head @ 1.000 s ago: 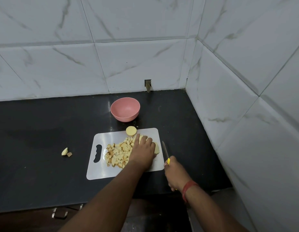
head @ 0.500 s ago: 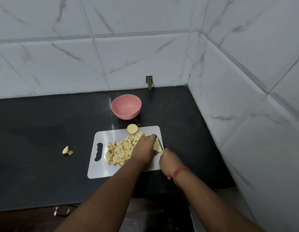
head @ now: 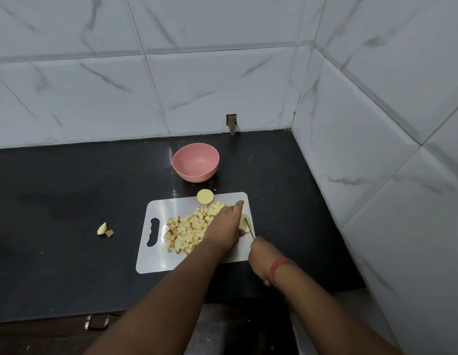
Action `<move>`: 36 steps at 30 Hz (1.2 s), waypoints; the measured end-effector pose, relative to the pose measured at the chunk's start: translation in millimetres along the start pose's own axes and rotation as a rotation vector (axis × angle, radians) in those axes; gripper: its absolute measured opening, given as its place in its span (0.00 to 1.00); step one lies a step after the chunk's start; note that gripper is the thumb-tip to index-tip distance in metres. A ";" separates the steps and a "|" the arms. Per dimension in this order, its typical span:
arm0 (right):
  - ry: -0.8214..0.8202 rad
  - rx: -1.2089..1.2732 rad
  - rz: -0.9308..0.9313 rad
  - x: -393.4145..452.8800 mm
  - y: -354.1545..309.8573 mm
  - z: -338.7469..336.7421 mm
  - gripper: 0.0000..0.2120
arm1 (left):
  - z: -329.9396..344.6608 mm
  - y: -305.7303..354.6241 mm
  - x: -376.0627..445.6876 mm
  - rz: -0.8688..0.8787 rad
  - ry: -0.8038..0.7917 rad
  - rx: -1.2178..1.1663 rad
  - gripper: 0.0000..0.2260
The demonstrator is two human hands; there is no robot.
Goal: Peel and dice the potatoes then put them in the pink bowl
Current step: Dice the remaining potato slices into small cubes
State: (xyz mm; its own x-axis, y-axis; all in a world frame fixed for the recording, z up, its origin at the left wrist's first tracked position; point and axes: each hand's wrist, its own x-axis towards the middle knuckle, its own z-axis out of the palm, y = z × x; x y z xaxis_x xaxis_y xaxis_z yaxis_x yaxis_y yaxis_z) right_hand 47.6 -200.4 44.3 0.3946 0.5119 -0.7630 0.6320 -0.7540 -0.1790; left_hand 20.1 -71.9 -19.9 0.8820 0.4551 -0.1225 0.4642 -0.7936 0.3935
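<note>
A white cutting board (head: 156, 260) lies on the black counter. A heap of diced potato (head: 187, 231) covers its middle, and a round potato end (head: 205, 196) sits at its far edge. My left hand (head: 224, 226) holds down a potato piece (head: 244, 224) at the board's right side. My right hand (head: 261, 257) grips a knife (head: 249, 228) whose blade meets that piece. The pink bowl (head: 196, 162) stands empty just beyond the board.
Two small potato scraps (head: 105, 229) lie on the counter (head: 69, 201) left of the board. Tiled walls close in the back and the right. The counter's front edge runs under my forearms.
My right hand brought the knife in from the board's right edge onto the potato piece. My left hand shifted slightly right, its fingers now over that piece.
</note>
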 end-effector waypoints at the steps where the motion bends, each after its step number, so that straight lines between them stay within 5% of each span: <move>1: 0.036 0.049 -0.019 0.3 4.3 7.6 0.13 | 0.2 0.2 -0.3 -0.005 0.002 -0.003 0.38; 5: 0.256 0.268 0.011 8.0 28.1 39.1 0.14 | 0.2 0.1 0.6 -0.015 -0.012 -0.012 0.37; 13: 0.314 0.337 0.090 0.1 25.6 30.7 0.12 | 3.1 -14.2 -3.3 0.018 0.064 -0.011 0.37; 19: 0.327 0.327 -0.017 17.6 3.5 -1.5 0.05 | 5.2 -18.5 -3.4 0.046 0.139 0.118 0.25; 26: 0.285 0.308 0.022 31.6 -11.1 -4.1 0.10 | -0.4 -17.5 -1.8 0.079 0.135 0.191 0.18; 31: 0.221 0.067 -0.134 13.3 -6.9 -4.5 0.08 | -1.1 -17.3 0.7 0.063 0.120 0.251 0.21; 34: 0.061 -0.537 -0.160 -11.3 -7.1 1.9 0.15 | -2.5 -17.3 1.5 0.057 0.111 0.278 0.22; 36: 0.002 -0.685 -0.207 -5.6 8.9 19.6 0.13 | -2.2 -17.3 1.2 0.052 0.105 0.280 0.23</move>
State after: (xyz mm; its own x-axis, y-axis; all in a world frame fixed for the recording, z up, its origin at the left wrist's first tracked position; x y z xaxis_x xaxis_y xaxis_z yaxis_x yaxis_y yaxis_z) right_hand 38.0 -218.0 34.9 0.2224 0.6178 -0.7543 0.9706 -0.2136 0.1112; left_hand 13.0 -56.8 -24.9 0.8985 0.4390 -0.0081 0.4363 -0.8906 0.1282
